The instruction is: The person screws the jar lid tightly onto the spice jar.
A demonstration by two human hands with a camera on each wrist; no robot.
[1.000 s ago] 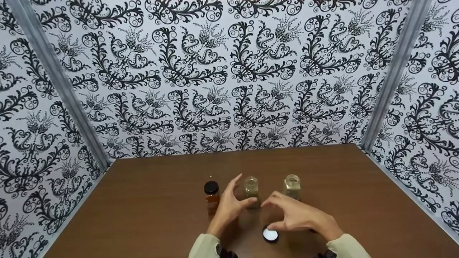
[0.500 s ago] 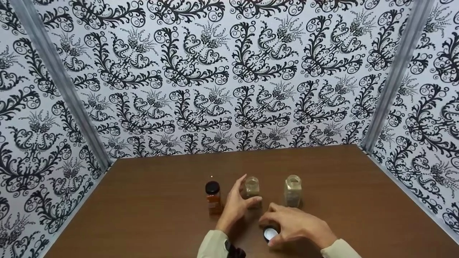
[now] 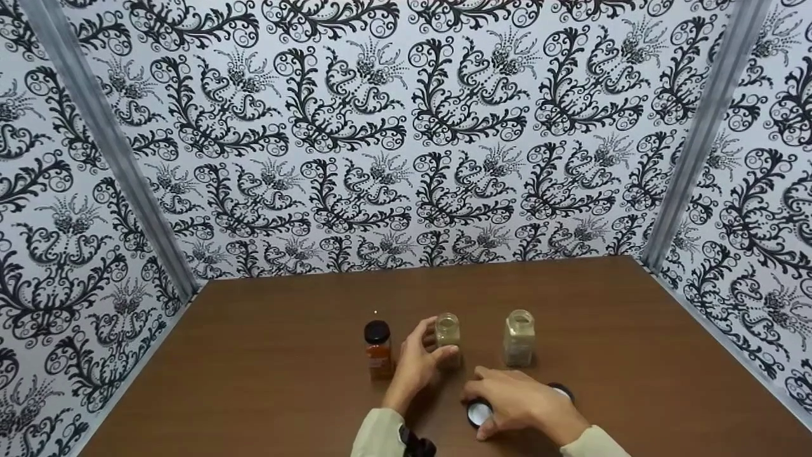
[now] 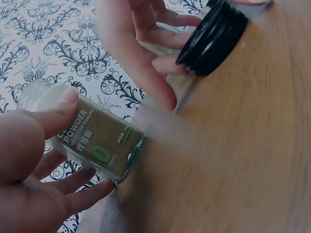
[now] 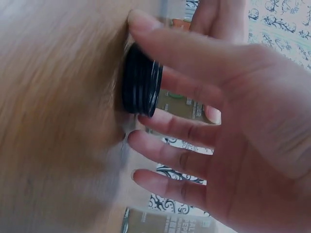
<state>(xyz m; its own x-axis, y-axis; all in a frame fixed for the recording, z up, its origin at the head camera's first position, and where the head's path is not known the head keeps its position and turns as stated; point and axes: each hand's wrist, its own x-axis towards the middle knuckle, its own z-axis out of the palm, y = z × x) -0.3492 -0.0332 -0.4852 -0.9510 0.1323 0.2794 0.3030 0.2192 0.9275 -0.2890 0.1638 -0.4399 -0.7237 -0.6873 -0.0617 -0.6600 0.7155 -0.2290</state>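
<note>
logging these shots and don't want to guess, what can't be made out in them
Held jar: top word mostly covered by the thumb of the left hand, left wrist view.
Second black lid: largely hidden behind the right hand, head view.
Right index fingertip: behind the nearer black lid, right wrist view.
Rightmost jar: cut off by the bottom edge, right wrist view.
Orange jar: label too small, head view.

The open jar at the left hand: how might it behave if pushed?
This jar looks like glass, so probably stiff and breakable. Its flat sides should discourage rolling. Lidless, it might spill powder if tipped.
</note>
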